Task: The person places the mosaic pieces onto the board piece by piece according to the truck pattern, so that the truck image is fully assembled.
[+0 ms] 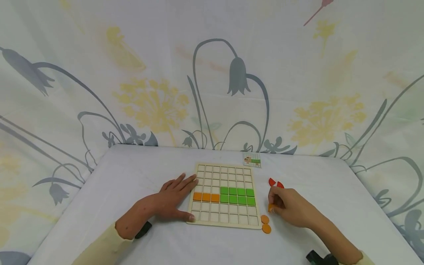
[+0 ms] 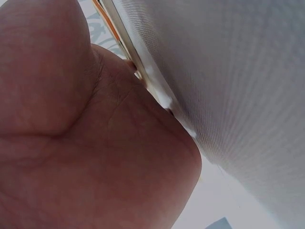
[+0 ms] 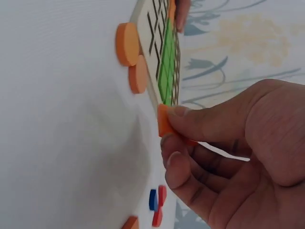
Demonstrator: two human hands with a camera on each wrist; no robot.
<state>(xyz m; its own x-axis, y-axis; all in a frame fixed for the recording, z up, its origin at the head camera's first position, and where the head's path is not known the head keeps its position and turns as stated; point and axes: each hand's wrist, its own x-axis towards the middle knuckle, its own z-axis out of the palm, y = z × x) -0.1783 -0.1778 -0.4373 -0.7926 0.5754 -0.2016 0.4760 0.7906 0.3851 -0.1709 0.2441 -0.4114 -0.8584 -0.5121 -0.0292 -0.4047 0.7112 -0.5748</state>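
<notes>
Board of squares (image 1: 224, 208), round discs (image 1: 266, 229), right hand (image 1: 291, 207) pinching orange piece (image 3: 164, 120), left hand (image 1: 170, 200) outstretched

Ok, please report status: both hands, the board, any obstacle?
Left hand on board, left side. Right hand pinching orange piece, off board. Board: three orange squares, eight green laid. Possibly in way: two orange discs beside it.

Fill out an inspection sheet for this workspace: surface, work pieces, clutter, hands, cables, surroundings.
Surface: white cloth.
Work pieces: grid board holding three orange squares and eight green squares; two orange discs, two red pieces and blue piece off it; picture card beyond.
Clutter: nothing seen.
Hands: left hand touches the board's left edge; right hand pinches an orange piece.
Cables: nothing seen.
Surroundings: floral-patterned backdrop.
</notes>
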